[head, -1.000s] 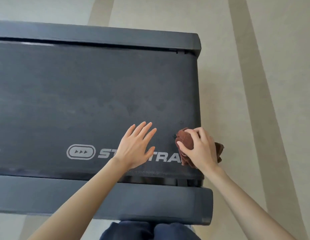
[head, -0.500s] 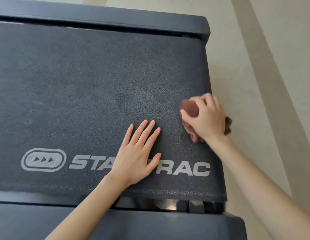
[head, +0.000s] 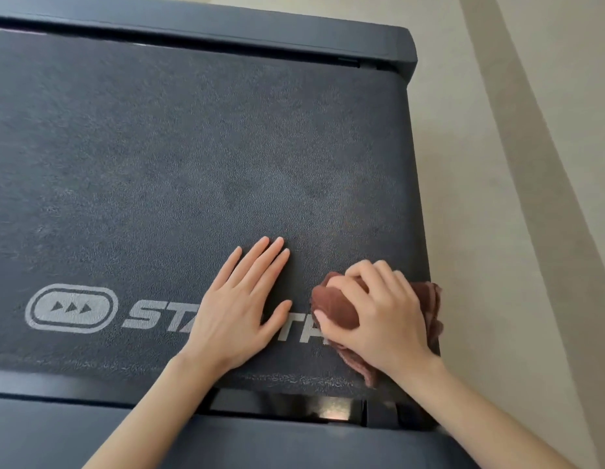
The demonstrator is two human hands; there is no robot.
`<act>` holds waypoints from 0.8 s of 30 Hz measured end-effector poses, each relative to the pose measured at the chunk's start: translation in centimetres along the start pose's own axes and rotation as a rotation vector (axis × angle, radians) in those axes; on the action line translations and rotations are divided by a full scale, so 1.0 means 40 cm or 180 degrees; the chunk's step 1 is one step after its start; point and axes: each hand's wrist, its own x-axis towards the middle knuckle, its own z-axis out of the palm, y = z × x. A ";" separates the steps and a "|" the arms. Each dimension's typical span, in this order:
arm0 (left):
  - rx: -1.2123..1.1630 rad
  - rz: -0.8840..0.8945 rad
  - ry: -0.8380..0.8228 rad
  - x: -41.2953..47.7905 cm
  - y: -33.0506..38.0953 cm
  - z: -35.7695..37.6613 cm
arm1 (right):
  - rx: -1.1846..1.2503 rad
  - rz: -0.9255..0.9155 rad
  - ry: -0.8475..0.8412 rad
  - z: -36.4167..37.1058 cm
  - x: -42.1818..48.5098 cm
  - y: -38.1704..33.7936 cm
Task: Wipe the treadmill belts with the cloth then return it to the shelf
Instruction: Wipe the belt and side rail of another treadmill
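Much remains, I judge: my right grip [head: 382, 316] closes round the brown cloth [head: 335, 306] on the belt [head: 192, 147] near its right edge, my left grip [head: 240, 309] lies flat and open beside it, and no shelf shows.

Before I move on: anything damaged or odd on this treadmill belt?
Nothing damaged or askew. The dark grey textured treadmill belt shows blotchy patches near its middle, likely dust or wipe marks. The crumpled brown cloth, gripped by the right hand, overhangs the belt's right edge.
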 end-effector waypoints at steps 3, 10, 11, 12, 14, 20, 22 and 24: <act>-0.0042 0.0001 0.0033 0.002 -0.003 0.001 | -0.0067 0.0097 0.0060 0.036 0.096 0.031; -0.0021 -0.0080 0.0021 0.000 0.004 -0.008 | -0.0504 0.0692 -0.0191 0.139 0.448 0.151; -0.0018 -0.0084 0.0023 -0.001 0.005 -0.011 | -0.0546 0.0727 -0.0245 0.147 0.475 0.159; -0.0022 -0.0102 0.0033 -0.002 0.004 -0.014 | -0.0581 0.0757 -0.0250 0.150 0.485 0.158; 0.0013 -0.0173 0.0025 -0.013 -0.005 -0.023 | -0.0605 0.0735 -0.0210 0.137 0.450 0.137; 0.0081 -0.0579 0.0123 -0.085 -0.093 -0.049 | 0.0017 -0.0139 -0.0148 0.039 0.136 -0.021; 0.0071 -0.0545 0.0114 -0.090 -0.097 -0.051 | 0.0130 -0.0372 -0.0146 0.021 0.025 -0.074; 0.0016 -0.0555 0.0139 -0.091 -0.094 -0.049 | 0.0159 -0.0491 -0.0137 0.015 -0.024 -0.096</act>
